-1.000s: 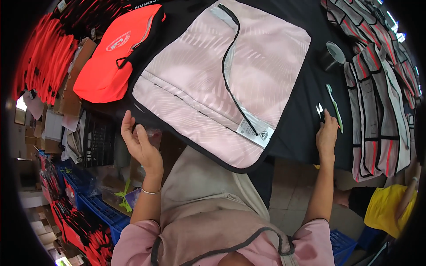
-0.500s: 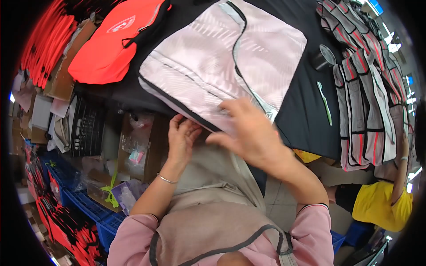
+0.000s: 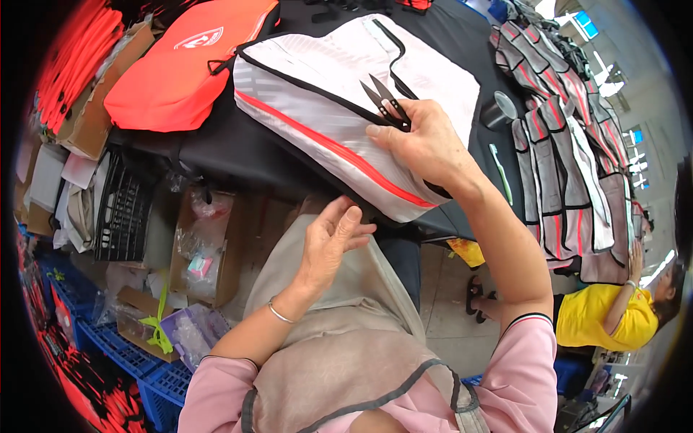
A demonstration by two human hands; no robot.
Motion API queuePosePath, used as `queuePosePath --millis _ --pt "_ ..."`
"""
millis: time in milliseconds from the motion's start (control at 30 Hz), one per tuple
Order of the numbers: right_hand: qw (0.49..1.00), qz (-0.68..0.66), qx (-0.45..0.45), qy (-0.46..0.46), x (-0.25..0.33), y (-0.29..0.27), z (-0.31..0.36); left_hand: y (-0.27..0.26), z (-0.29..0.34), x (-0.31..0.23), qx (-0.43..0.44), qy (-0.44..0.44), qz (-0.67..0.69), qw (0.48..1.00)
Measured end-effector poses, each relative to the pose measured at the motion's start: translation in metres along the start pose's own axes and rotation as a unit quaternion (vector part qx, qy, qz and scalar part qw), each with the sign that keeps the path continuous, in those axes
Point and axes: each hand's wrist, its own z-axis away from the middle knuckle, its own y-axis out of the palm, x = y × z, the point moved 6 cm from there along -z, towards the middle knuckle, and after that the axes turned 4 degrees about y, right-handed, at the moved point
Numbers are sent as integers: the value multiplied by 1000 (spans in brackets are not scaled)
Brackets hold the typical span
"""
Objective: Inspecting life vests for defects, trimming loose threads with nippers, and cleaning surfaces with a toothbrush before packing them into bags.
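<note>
A pale pinkish-grey fabric bag (image 3: 325, 86) with black piping lies on the black-covered table, its side with a bright red strip (image 3: 332, 151) turned toward me. My right hand (image 3: 426, 141) is over the bag and grips black thread snips (image 3: 386, 105), whose two pointed blades stand apart and point away to the upper left. Below the bag's near edge, my left hand (image 3: 336, 242) is raised with its fingers apart and nothing visible in it. An orange-red bag (image 3: 170, 72) with a white emblem lies to the left, touching the pale bag's corner.
On the right are a dark cup (image 3: 498, 110), a toothbrush (image 3: 500, 173) and stacked grey pieces with red strips (image 3: 570, 180). A person in yellow (image 3: 606, 314) is beyond them. Cartons (image 3: 206, 245), a black crate (image 3: 123, 209) and blue crates (image 3: 123, 353) stand at left.
The bag has been turned so its red-strip side shows. My left hand has come away from its edge and moved nearer me. The snips are now plainly visible in my right hand.
</note>
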Motion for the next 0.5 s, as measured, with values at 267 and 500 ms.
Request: queuePosePath --millis 267,500 --pt "997 -5 -71 -34 38 -15 -8 50 -38 -26 32 187 -95 977" --pt "936 284 -80 -190 76 -47 34 62 -49 -91 52 289 -192 936"
